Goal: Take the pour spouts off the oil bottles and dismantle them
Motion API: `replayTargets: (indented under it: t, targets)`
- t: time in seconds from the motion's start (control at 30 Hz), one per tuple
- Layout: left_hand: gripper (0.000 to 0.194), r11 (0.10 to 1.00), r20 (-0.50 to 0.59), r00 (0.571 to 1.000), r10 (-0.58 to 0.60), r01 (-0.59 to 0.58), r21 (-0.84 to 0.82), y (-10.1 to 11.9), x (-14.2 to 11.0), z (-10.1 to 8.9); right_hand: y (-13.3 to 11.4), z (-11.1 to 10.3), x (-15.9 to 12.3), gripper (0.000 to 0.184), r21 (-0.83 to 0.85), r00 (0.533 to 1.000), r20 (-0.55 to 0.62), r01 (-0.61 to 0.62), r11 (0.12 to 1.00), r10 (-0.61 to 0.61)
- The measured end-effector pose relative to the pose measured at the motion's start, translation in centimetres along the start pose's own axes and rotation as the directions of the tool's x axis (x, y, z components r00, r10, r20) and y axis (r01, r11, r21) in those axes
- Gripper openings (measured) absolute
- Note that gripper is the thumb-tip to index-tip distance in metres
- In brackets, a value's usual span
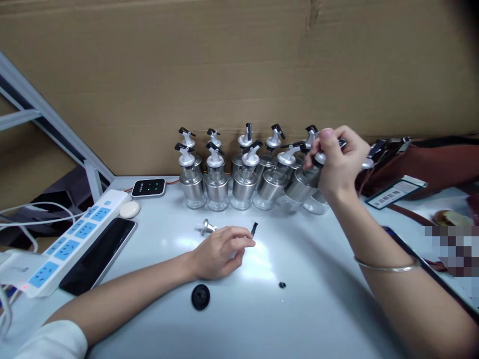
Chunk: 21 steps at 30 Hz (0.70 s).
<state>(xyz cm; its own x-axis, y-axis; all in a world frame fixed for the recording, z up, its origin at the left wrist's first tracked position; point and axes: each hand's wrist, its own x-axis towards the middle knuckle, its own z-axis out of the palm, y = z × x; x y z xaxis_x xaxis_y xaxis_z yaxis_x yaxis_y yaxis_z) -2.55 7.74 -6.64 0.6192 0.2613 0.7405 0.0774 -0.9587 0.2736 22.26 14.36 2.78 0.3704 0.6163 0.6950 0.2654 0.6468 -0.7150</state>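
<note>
Black and round, a cap (200, 297) lies nearest you, a small black piece (282, 285) off to its right. Beyond, your left hand (220, 253) rests loosely bent beside a thin black stick (255, 229); whether it pinches that, I can't tell. A silvery spout (207, 228) lies just behind. Farther back, your right hand (341, 162) wraps the top of a steel-and-glass bottle (300, 187), its body slanting down left of your fist.

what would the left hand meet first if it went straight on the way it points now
Probably the small black stick-like piece, right at the front of the left hand; depth is hard to judge here, and I cannot tell whether the two already touch.
</note>
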Motion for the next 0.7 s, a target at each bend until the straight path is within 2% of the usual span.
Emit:
replayTargets:
  t: [0.13,0.23,0.37,0.43,0.57,0.7]
  targets:
    - [0.033,1.0,0.0,1.0,0.002,-0.002,-0.014,0.0,0.0,0.1,1.6,0.1,0.1,0.035,-0.078,1.0,0.012,-0.023,0.997,0.024]
    - [0.033,1.0,0.014,1.0,-0.003,0.003,-0.013,0.0,-0.1,0.1,2.4,0.2,0.1,0.03,-0.198,1.0,-0.018,0.001,0.98,-0.004]
    - [0.033,1.0,0.03,1.0,-0.008,0.009,-0.006,0.1,-0.1,0.0,2.5,0.1,0.3,0.021,-0.391,0.986,-0.102,0.082,0.917,-0.132]
    - [0.033,1.0,0.04,0.999,-0.011,0.011,0.0,0.1,-0.1,0.0,2.4,0.0,0.5,0.016,-0.492,0.978,-0.069,0.138,0.86,-0.196]
    - [0.033,1.0,0.052,0.998,-0.018,0.018,0.003,0.1,0.0,0.0,2.6,0.1,0.4,0.04,-0.617,0.978,0.069,0.198,0.762,-0.198]
    - [0.031,1.0,0.07,0.997,-0.018,0.017,0.01,0.1,0.1,-0.1,3.0,0.3,-0.3,0.031,-0.663,0.966,0.007,0.197,0.722,-0.257]
